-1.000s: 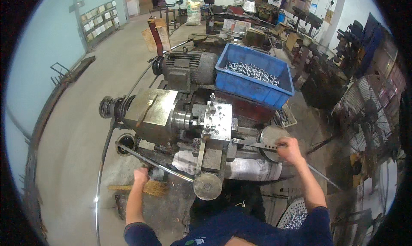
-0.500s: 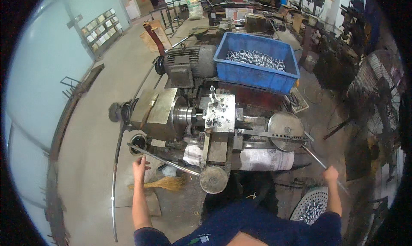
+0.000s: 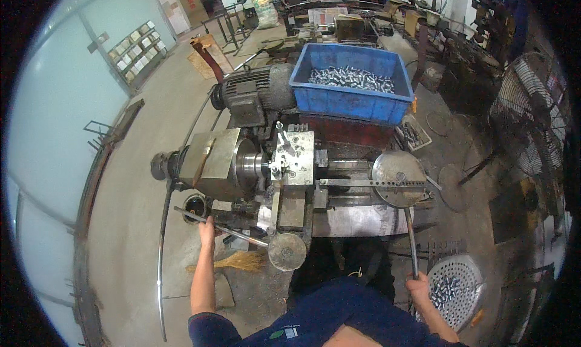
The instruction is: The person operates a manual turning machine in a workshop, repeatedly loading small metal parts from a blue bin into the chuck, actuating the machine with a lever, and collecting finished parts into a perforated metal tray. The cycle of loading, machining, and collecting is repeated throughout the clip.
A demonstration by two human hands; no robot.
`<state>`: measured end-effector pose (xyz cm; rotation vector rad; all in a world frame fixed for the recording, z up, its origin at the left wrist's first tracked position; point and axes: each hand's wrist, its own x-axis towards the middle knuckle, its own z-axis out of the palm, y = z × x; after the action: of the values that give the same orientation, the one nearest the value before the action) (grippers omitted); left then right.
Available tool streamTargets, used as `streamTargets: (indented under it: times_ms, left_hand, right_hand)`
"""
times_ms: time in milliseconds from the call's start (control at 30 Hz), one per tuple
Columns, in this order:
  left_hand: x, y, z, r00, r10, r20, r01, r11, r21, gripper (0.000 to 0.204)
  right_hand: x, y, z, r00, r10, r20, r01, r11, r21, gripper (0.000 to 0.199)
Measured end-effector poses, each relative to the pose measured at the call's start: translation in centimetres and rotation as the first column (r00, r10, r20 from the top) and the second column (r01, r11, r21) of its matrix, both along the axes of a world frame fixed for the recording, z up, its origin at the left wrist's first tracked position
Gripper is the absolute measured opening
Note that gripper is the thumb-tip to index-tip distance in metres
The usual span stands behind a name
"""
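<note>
A small lathe stands before me, with a metal chuck (image 3: 247, 165) on its left and a square tool block (image 3: 296, 157) in the middle. My left hand (image 3: 207, 231) is closed round the long metal lever (image 3: 236, 233), which runs to a round hub (image 3: 287, 252) at the front. My right hand (image 3: 417, 288) is wrapped round the lower end of the lever (image 3: 412, 238) below the large round disc (image 3: 399, 176). A perforated bar (image 3: 372, 183) lies across that disc.
Behind the lathe a blue bin (image 3: 351, 102) holds many small metal parts, beside a motor (image 3: 257, 93). A perforated basket (image 3: 463, 271) with similar parts sits at my lower right. A broom (image 3: 239, 260) lies below the left lever; a caged fan (image 3: 526, 117) stands far right.
My left hand has moved up and closed on its lever. My right hand has swung its lever leftward and down, toward my body. The tool block is closer to the chuck.
</note>
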<state>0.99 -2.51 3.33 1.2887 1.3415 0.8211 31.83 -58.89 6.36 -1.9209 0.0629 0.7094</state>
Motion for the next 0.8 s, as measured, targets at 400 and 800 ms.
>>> streamTargets:
  times_ms: [400,800]
  left_hand:
    - [-0.7,0.6,1.0,0.984,-0.018,-0.177,0.006,0.998,-0.069,0.032]
    - [0.9,-1.6,2.1,0.981,-0.192,-0.018,0.188,0.973,-0.134,0.052]
  right_hand:
    - [5.7,-3.7,-0.7,0.884,0.343,0.319,-0.192,0.887,-0.42,0.041]
    - [29.6,-3.3,-5.7,0.441,0.555,0.705,0.443,0.549,-0.709,0.063]
